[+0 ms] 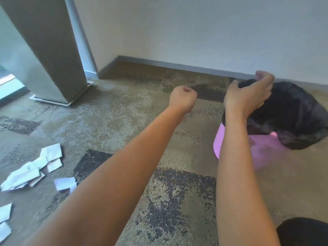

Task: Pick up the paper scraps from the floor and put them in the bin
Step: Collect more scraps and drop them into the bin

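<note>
Currently both arms are extended toward the bin (pixel 218 139), a pink tub lined w/ a black bag (pixel 292 112), which sits on the carpet floor (pixel 177 192) at far right, close to the skirting board (pixel 177 65). The right hand (pixel 248 96) is set on the near-left rim of the bag, fingers curled over the black plastic; its grip is taken to be closed on the bag edge, prob. to hold the mouth open or steady the liner. The left hand (pixel 182 98) hovers just left of the bin, apart from it, fingers curled into a loose fist. Whether anything is held inside cannot be told; no paper is seen in it.

Paper scraps (pixel 35 169) are noted still on the floor at near left, well apart from the bin: a loose heap of white and tan pieces, a separate piece (pixel 64 182) just right of the heap, and more pieces (pixel 5 221) at the left edge. A curtain (pixel 49 50) hangs at far left.

Judgement: task is only partly done at best; most scraps remain to be collected. Bin mouth is likely being readied so pieces can be dropped w/o the liner collapsing.
</note>
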Action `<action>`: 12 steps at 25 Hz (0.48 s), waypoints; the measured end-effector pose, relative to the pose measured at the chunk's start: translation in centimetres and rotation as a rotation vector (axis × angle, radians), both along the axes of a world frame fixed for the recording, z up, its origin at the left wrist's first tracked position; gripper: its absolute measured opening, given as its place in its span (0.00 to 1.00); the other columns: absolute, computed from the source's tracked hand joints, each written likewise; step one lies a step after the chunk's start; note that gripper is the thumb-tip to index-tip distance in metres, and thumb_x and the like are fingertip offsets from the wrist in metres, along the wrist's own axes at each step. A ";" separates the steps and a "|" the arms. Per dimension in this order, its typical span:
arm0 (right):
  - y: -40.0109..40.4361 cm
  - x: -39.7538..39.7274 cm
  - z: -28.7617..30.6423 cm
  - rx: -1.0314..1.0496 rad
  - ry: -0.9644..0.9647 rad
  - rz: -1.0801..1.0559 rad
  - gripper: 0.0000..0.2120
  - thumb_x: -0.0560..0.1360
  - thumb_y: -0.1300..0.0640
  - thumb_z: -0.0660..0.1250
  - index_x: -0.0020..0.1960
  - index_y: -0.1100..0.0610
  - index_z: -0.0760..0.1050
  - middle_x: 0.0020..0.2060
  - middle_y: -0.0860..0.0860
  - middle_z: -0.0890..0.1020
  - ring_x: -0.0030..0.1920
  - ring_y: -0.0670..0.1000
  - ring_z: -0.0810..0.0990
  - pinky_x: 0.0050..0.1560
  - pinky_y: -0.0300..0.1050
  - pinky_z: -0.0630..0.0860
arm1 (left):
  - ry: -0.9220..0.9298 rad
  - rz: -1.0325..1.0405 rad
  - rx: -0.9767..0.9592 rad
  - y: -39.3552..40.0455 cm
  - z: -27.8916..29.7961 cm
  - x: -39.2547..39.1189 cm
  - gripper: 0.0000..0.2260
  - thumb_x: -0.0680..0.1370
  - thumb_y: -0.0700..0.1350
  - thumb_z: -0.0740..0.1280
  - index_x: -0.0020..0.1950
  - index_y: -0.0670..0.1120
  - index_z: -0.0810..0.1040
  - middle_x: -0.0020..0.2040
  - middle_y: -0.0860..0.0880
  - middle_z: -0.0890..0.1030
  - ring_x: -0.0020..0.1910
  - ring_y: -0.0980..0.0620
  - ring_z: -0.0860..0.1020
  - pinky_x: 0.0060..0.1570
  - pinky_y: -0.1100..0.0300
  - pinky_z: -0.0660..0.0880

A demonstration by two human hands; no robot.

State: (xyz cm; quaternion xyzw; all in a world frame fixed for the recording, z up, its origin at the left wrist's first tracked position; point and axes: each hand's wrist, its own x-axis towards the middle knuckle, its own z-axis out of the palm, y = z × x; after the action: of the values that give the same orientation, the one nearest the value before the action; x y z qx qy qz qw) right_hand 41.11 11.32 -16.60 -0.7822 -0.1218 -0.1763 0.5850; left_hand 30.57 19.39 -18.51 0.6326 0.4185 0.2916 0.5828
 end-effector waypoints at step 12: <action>10.3 -19.4 -11.4 -0.130 0.189 0.705 0.19 0.74 0.62 0.69 0.62 0.54 0.68 0.57 0.48 0.77 0.55 0.47 0.75 0.44 0.29 0.65 | 0.470 0.562 -0.212 5.4 -11.6 -28.9 0.04 0.76 0.39 0.63 0.43 0.43 0.76 0.40 0.44 0.76 0.34 0.47 0.75 0.42 0.52 0.80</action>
State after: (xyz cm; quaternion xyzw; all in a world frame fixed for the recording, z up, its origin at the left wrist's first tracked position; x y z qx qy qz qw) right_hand 21.72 21.62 -27.97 -0.7405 -0.3400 0.1172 0.5677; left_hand 1.69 24.74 -30.10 0.4790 0.7257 0.2422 0.4304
